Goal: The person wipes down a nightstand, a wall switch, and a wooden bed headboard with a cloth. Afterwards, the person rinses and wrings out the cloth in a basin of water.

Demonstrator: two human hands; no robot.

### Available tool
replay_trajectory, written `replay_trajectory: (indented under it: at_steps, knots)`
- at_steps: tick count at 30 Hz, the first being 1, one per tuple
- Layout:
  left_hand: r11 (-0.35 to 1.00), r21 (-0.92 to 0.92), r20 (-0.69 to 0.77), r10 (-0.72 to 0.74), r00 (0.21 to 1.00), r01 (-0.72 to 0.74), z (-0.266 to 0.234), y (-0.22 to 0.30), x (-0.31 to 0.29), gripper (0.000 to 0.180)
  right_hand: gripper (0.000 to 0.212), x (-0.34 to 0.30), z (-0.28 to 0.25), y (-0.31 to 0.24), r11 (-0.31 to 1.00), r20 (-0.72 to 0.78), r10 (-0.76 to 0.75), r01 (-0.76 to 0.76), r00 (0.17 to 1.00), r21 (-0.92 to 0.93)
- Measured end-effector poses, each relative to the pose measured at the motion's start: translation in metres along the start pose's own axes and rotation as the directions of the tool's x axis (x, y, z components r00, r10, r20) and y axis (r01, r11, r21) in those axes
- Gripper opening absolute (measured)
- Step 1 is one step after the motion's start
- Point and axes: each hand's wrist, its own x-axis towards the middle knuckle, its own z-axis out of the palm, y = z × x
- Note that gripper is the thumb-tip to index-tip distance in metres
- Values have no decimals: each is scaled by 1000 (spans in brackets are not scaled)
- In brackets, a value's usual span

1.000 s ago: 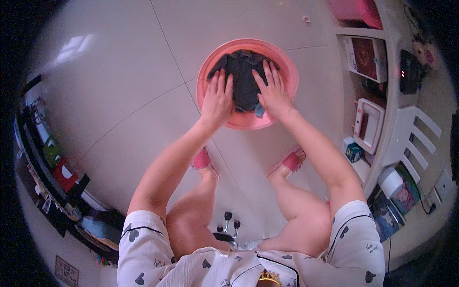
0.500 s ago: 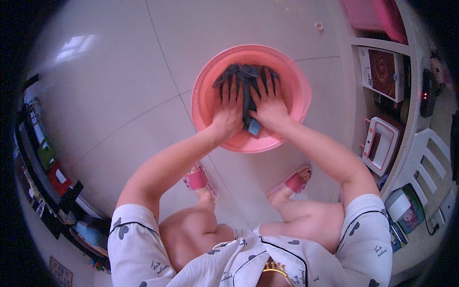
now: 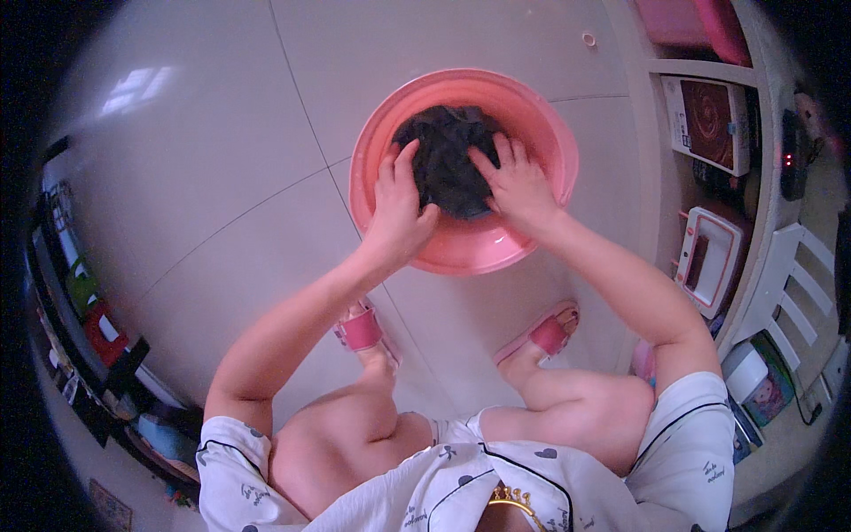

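A dark grey-black piece of cloth [image 3: 454,162] lies bunched in a round pink plastic basin [image 3: 474,257] on the floor. My left hand [image 3: 401,197] is at the cloth's left side, fingers spread and curved along its edge, thumb pointing inward. On the opposite side my right hand [image 3: 521,184] has its fingers apart, with fingertips touching the cloth's right edge. Neither hand is closed around the fabric. The cloth's underside and the basin floor beneath it are hidden.
My feet in pink slippers [image 3: 359,331] flank the basin on the tiled floor [image 3: 222,133]. To the right stands a white shelf unit [image 3: 700,67] with boxes and a white-and-red tray-like item [image 3: 709,262]. A small ring-shaped object [image 3: 589,39] lies far right. Dark shelving [image 3: 115,372] lines the left.
Both hands have gone from lying flat on top of the cloth to its two sides. The cloth is now a rounder, darker bundle, and its light blue patch no longer shows.
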Motion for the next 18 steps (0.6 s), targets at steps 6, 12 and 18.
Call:
replay_trajectory:
  at_steps: [6, 12, 18]
  knots:
    - [659, -644, 135, -403, 905, 389, 10, -11, 13, 75, 85, 6, -1, 4, 987, -93, -68, 81, 993, 140]
    - [269, -793, 427, -396, 813, 547, 32, -30, 32, 63, 45, 19, 20, -10, 521, -61, 250, -81, 966, 850]
    - [-91, -860, 494, -390, 777, 501, 28, -12, 29, 48, 43, -5, -31, -33, 129, 170, 52, -175, 984, 976]
